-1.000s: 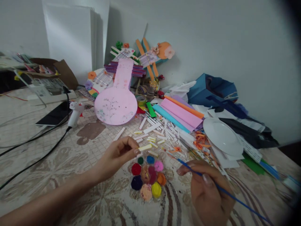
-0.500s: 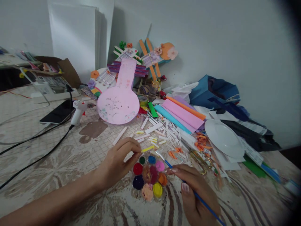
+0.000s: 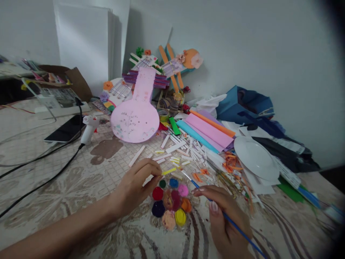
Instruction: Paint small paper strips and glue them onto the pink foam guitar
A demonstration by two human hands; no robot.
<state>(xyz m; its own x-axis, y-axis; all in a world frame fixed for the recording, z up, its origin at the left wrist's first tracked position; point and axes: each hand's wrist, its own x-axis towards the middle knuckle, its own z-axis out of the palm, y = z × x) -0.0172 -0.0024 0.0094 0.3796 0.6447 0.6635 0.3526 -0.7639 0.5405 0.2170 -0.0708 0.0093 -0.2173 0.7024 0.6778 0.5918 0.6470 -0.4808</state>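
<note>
A short yellow strip (image 3: 169, 171) is pinched between the thumb and fingertips of the left hand (image 3: 136, 185), which is closed narrowly on one end so that most of the strip juts out toward the right. The strip is thin, flat and pale yellow, tilted slightly upward at its free end, and it is held just above the far edge of the paint palette (image 3: 170, 203). A blue-handled paintbrush (image 3: 215, 208) is gripped in the right hand (image 3: 225, 219), the fingers curled tight around the handle; its light tip is raised just beyond the palette's far right edge, close to the strip's free end but apart from it, while the handle runs back past the hand toward the lower right.

The palette is a round cluster of wells filled with red, green, blue, pink, orange, yellow, dark purple and a peach tone, and it lies on the patterned cloth (image 3: 81, 187) between the two hands. Beyond the palette, white and yellow paper strips (image 3: 179, 151) are scattered. Further beyond the palette a pink paddle-shaped cutout (image 3: 136, 118) is propped, with folded coloured sheets (image 3: 207, 131) to its right. To the right of the palette a white plate (image 3: 256, 158) rests, and far to the left of the palette a white glue gun (image 3: 88, 127) lies beside a dark phone (image 3: 64, 131)
</note>
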